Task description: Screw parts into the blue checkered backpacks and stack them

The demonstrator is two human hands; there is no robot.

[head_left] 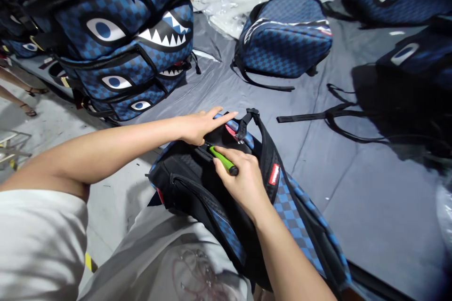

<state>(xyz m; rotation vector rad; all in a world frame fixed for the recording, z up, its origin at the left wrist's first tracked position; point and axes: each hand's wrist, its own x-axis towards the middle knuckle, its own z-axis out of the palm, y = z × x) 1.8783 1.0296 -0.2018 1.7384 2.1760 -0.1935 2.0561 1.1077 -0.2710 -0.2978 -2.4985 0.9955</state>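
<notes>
A black and blue checkered backpack (293, 214) lies tilted across my lap and the table edge, its black back panel and straps facing up. My right hand (242, 174) is closed around a green-handled tool (223, 160) with a black end and a thin dark tip. The tip points at the black fabric beside my left hand; its exact shape is too small to tell. My left hand (203, 124) grips the top of the backpack, two fingers stretched towards its blue rim. Close to those fingers are a black top handle (252, 115) and a bit of red lining.
Stacked shark-face backpacks (123, 56) rise at the left. On the grey-covered table (282, 141), another checkered backpack (286, 40) sits ahead, with clear plastic bags (247, 0) behind it. Dark backpacks (409, 80) and loose straps lie right. Another person's feet (28, 108) show far left.
</notes>
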